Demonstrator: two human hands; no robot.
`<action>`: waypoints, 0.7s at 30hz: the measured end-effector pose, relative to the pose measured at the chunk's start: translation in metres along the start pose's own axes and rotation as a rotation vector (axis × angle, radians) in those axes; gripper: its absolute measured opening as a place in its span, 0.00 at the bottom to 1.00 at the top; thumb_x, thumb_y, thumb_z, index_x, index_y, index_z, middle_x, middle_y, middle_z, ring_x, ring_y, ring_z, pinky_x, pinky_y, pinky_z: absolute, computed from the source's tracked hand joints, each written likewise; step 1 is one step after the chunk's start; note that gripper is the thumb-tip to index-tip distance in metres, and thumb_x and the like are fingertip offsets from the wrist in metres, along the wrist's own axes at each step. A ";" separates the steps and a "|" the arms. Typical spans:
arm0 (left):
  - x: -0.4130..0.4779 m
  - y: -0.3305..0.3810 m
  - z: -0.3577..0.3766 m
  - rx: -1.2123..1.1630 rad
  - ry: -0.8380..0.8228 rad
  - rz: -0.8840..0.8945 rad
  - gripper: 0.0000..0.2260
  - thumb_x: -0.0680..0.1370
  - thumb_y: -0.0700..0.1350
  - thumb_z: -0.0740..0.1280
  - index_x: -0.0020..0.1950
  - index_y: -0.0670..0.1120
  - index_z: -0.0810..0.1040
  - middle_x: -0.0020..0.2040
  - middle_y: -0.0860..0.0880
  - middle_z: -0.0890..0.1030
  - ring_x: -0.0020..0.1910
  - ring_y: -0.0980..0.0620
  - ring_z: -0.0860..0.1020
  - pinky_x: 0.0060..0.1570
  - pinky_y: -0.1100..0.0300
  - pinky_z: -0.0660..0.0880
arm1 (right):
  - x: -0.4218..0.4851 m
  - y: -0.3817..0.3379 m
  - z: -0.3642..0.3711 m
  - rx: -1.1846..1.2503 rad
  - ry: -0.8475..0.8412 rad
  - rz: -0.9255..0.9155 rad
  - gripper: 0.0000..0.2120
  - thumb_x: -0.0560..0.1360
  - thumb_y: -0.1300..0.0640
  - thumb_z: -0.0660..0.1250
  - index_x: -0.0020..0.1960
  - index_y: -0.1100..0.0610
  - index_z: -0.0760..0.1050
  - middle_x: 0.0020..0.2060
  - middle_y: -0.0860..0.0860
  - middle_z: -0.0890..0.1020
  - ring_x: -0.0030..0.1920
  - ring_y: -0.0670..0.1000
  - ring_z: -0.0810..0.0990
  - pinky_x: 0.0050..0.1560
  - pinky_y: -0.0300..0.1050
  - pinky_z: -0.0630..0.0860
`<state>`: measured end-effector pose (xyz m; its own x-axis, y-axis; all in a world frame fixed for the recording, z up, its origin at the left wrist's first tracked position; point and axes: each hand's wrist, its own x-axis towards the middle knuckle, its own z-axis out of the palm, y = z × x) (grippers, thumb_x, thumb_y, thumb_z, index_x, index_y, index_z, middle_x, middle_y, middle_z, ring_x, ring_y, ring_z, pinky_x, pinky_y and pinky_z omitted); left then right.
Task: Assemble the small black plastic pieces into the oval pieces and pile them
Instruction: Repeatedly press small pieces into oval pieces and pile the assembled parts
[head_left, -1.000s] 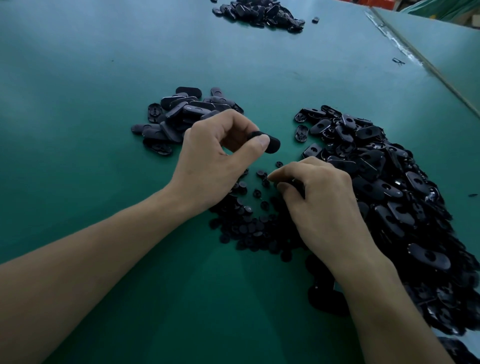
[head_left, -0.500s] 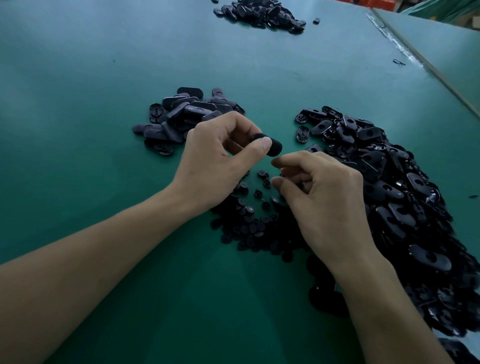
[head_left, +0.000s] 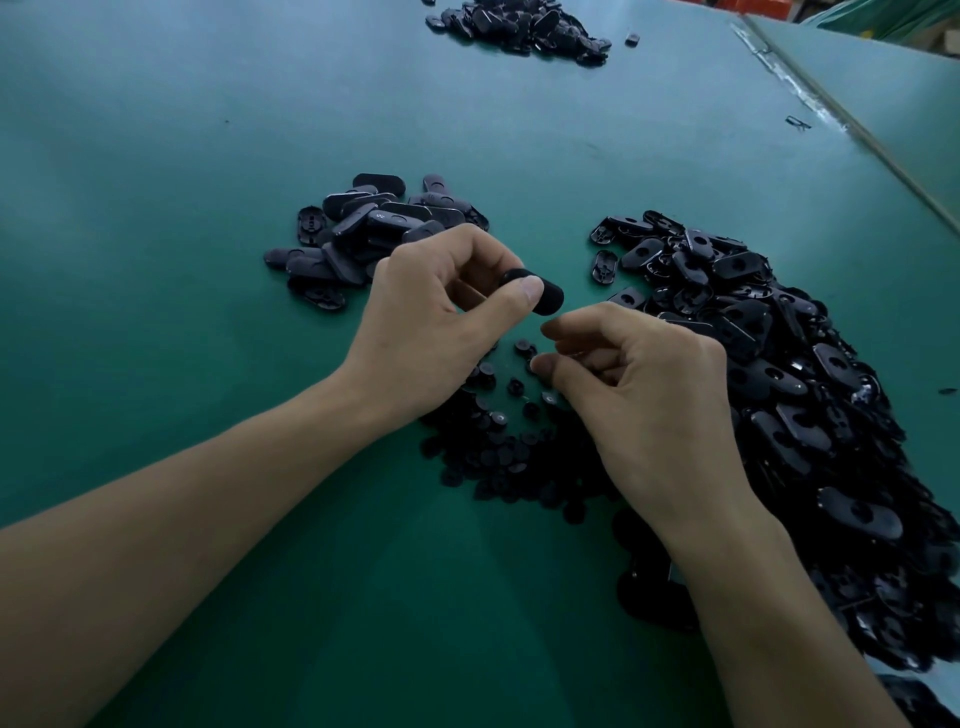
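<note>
Left hand (head_left: 441, 322) pinches one oval piece (head_left: 545, 300) between thumb and forefinger above the green table (head_left: 208, 156). The right hand (head_left: 649, 410) hangs just beside it with its fingers curled; whether they hold anything cannot be told. A big heap of oval pieces (head_left: 779, 374) spreads to the right. A smaller pile (head_left: 363, 234) lies behind the left hand, and a far pile (head_left: 519, 23) at the top. Small round pieces (head_left: 498, 447) lie beneath both hands.
</note>
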<state>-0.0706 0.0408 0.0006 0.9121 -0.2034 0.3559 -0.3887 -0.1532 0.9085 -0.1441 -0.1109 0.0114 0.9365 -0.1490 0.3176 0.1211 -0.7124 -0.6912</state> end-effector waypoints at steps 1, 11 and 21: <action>0.000 0.000 0.000 0.002 -0.001 0.001 0.05 0.75 0.47 0.72 0.42 0.46 0.81 0.34 0.53 0.81 0.32 0.50 0.78 0.36 0.60 0.76 | 0.000 0.000 0.000 0.010 0.001 -0.002 0.09 0.73 0.58 0.77 0.53 0.54 0.85 0.40 0.47 0.84 0.38 0.43 0.82 0.44 0.37 0.81; 0.000 -0.001 0.000 0.012 -0.010 0.000 0.06 0.75 0.47 0.72 0.42 0.46 0.81 0.34 0.54 0.81 0.32 0.55 0.76 0.35 0.63 0.74 | 0.000 0.001 0.000 0.027 -0.005 -0.020 0.09 0.72 0.61 0.77 0.51 0.55 0.85 0.37 0.45 0.82 0.38 0.40 0.81 0.41 0.28 0.76; 0.000 -0.002 0.000 0.009 -0.013 -0.012 0.05 0.74 0.48 0.72 0.41 0.49 0.80 0.33 0.54 0.81 0.32 0.52 0.77 0.35 0.61 0.74 | 0.001 -0.002 -0.002 0.092 -0.026 0.024 0.07 0.70 0.60 0.79 0.47 0.52 0.85 0.39 0.41 0.84 0.39 0.41 0.83 0.43 0.30 0.78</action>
<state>-0.0698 0.0411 -0.0009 0.9151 -0.2140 0.3417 -0.3786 -0.1643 0.9109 -0.1444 -0.1108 0.0139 0.9476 -0.1464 0.2841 0.1272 -0.6429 -0.7553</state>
